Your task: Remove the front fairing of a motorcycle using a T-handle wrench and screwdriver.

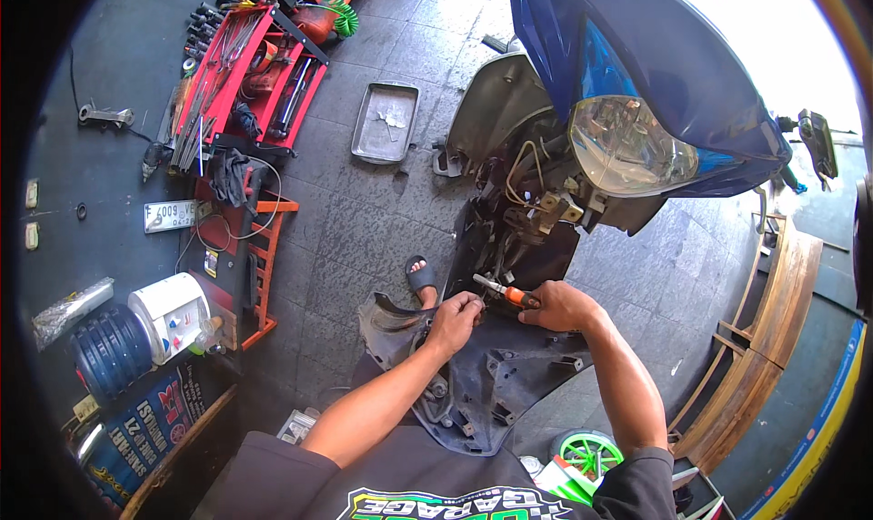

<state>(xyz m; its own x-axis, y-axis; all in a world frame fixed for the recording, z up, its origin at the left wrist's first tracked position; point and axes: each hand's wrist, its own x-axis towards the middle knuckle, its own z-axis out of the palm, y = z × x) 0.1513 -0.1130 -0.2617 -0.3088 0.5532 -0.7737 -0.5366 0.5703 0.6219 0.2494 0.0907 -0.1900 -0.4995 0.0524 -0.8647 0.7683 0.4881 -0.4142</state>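
My right hand [556, 305] is closed around a hand tool with an orange and black handle [521, 297]. Its thick silver end points left, just above the edge of a dark plastic fairing panel [505, 384]. The panel lies in front of me with its moulded brackets facing up. My left hand [457, 320] has its fingers pinched together by the panel's upper edge, below the silver end; what they hold is too small to make out. Just beyond stands a blue scooter [655, 75] with its headlight [632, 143] showing and its lower front stripped of covers.
A red tool cart [227, 75] full of tools stands at the far left, near a metal tray [386, 122] on the tiled floor. A water dispenser [173, 315] is on the left, a wooden bench [773, 329] on the right. A green wheel [589, 454] lies close to my right elbow.
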